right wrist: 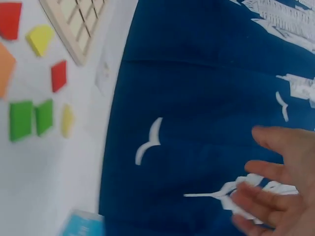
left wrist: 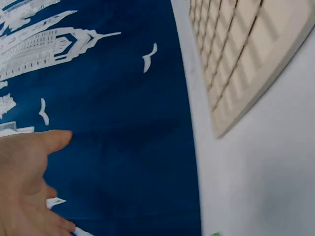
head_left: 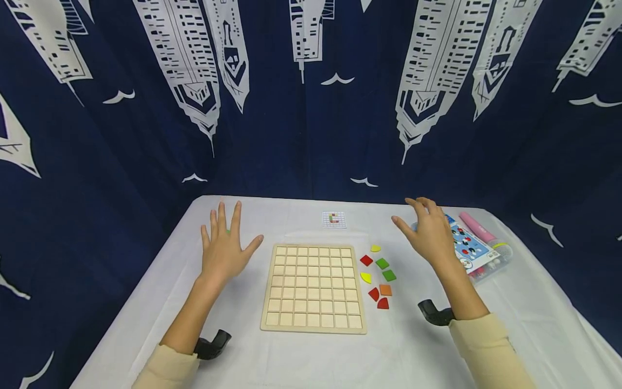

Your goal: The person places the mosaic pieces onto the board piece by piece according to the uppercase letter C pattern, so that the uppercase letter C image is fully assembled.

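Note:
My left hand [head_left: 224, 253] is held up left of the wooden grid board [head_left: 313, 288], fingers spread and holding nothing. A bit of green [head_left: 228, 232] shows between its fingers. My right hand [head_left: 430, 235] hovers at the right with relaxed fingers and nothing in its grasp. Between it and the board lie loose flat pieces: a red diamond [head_left: 366, 260], two green ones [head_left: 382, 263], two yellow rounded ones [head_left: 366, 277], an orange square [head_left: 385, 290] and two red rounded ones [head_left: 383, 303]. The board's squares hold no coloured pieces.
A small card with a coloured grid pattern [head_left: 334, 219] lies behind the board. At the right, beyond my right hand, sits a clear container [head_left: 502, 254] with a blue printed sheet [head_left: 468, 243] and a pink roll [head_left: 476, 226]. A dark blue patterned curtain [head_left: 311, 135] hangs behind the white table.

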A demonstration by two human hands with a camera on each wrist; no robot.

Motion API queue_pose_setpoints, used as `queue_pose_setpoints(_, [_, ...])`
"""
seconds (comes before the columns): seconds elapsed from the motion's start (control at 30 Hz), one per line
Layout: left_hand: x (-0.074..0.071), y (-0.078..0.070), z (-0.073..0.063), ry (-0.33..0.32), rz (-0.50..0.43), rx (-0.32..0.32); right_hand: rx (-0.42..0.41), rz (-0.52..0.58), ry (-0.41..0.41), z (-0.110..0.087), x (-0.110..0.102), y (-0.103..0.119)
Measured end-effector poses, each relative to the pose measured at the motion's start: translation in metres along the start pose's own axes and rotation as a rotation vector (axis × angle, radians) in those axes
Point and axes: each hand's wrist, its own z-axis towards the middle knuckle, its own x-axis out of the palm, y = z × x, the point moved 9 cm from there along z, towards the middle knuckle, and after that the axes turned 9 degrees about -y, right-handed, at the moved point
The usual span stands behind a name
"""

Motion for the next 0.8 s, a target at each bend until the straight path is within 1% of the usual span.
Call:
queue_pose_setpoints(0.07, [0.005,0.002,-0.006,-0.034,-0.070,-0.032,0.024,0.044,-0.070,-0.003,0.002,-0.003])
queue_pose_setpoints(0.13, [0.014,0.004,-0.013,-0.056,-0.132,-0.061,0.055,0.067,-0.117,-0.007,0.010,-0.010])
queue_pose_setpoints(0.17, [0.020,0.005,-0.016,-0.062,-0.162,-0.072,0.073,0.076,-0.121,-0.010,0.017,-0.014])
queue_pose_setpoints(0.2, [0.029,0.007,-0.021,-0.056,-0.185,-0.072,0.092,0.086,-0.103,-0.013,0.026,-0.019])
queue_pose_setpoints(0.23, [0.039,0.008,-0.025,-0.041,-0.210,-0.070,0.118,0.094,-0.069,-0.017,0.038,-0.025])
queue_pose_setpoints(0.27, [0.051,0.009,-0.030,-0.014,-0.237,-0.063,0.136,0.105,-0.028,-0.021,0.051,-0.030])
queue_pose_setpoints(0.33, [0.076,0.012,-0.039,0.061,-0.297,-0.051,0.180,0.133,0.084,-0.029,0.079,-0.041])
queue_pose_setpoints(0.4, [0.102,0.015,-0.050,0.173,-0.354,-0.041,0.210,0.163,0.196,-0.036,0.105,-0.050])
queue_pose_setpoints(0.47, [0.120,0.015,-0.060,0.261,-0.401,-0.034,0.239,0.181,0.267,-0.041,0.124,-0.058])
queue_pose_setpoints(0.5, [0.127,0.015,-0.064,0.290,-0.407,-0.026,0.253,0.189,0.292,-0.043,0.131,-0.061])
queue_pose_setpoints(0.57, [0.135,0.012,-0.070,0.325,-0.409,0.001,0.265,0.207,0.329,-0.045,0.141,-0.066])
queue_pose_setpoints(0.63, [0.136,0.009,-0.073,0.317,-0.391,0.043,0.279,0.219,0.347,-0.047,0.148,-0.069])
queue_pose_setpoints(0.7, [0.137,0.007,-0.075,0.306,-0.371,0.072,0.275,0.227,0.356,-0.049,0.152,-0.071])
queue_pose_setpoints(0.8, [0.137,0.006,-0.077,0.296,-0.360,0.094,0.252,0.240,0.356,-0.050,0.156,-0.072])
